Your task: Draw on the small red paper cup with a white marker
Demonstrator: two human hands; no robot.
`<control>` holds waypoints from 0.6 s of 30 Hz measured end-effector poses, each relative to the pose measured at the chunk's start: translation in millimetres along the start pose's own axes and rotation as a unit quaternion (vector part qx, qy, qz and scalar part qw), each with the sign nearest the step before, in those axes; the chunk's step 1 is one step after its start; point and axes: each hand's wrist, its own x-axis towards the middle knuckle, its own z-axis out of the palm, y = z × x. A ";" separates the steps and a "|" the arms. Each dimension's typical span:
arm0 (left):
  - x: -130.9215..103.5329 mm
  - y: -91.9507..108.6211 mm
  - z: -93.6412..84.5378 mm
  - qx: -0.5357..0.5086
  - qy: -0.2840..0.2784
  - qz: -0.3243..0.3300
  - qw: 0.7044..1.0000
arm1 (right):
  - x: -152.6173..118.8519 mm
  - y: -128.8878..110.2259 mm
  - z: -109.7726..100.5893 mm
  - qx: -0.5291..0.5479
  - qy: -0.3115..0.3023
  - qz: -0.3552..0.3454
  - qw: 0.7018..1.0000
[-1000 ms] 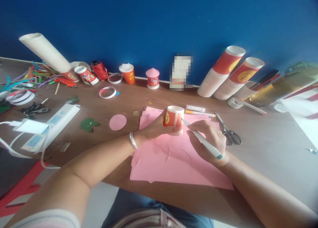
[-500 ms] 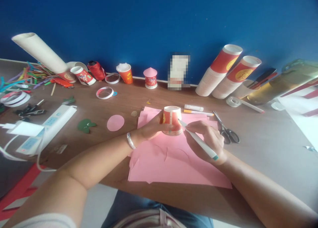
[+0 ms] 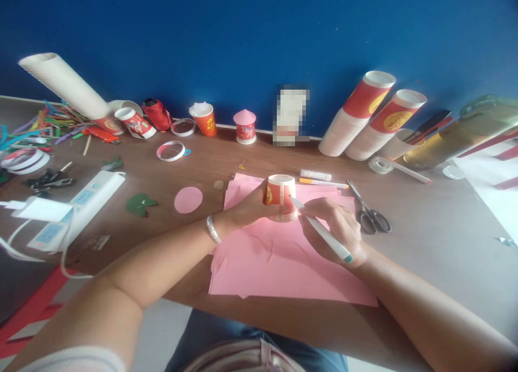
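Observation:
A red and white paper cup (image 3: 282, 191) is upside down over the pink paper sheets (image 3: 259, 269). My left hand (image 3: 256, 203) is wrapped round the cup's left side, with part of its lower side behind my fingers. In my right hand (image 3: 338, 226) is a white marker pen (image 3: 329, 237) with a green end, gripped like a pencil. The pen's tip touches or nearly touches the cup's right side. Just beyond the cup lie a white capped pen (image 3: 315, 175) and a yellow and white pen (image 3: 324, 183).
Scissors (image 3: 373, 218) lie right of the paper. A pink paper circle (image 3: 188, 200), a green paper piece (image 3: 140, 204) and a power strip (image 3: 79, 210) are on the left. Along the blue wall stand a cup with a pink cone top (image 3: 245, 128) and stacked cups (image 3: 351, 118).
The cup has shifted or turned very slightly to the right in my left hand. My right hand and the marker pen have moved a touch to the left.

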 end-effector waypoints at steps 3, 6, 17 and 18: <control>-0.3 0.8 1.0 0.005 0.001 -0.008 1.000 | -0.4 1.6 0.7 -0.006 -0.007 0.000 1.000; -0.9 2.3 2.0 0.018 -0.001 -0.013 1.000 | -1.3 3.9 1.1 -0.009 -0.012 0.008 1.000; -0.8 3.3 3.1 0.025 0.014 -0.004 1.000 | -5.4 4.2 0.0 -0.001 -0.027 0.039 0.999; -1.1 4.8 3.9 0.022 0.009 -0.004 1.000 | -5.4 4.7 0.3 -0.001 -0.024 0.041 0.999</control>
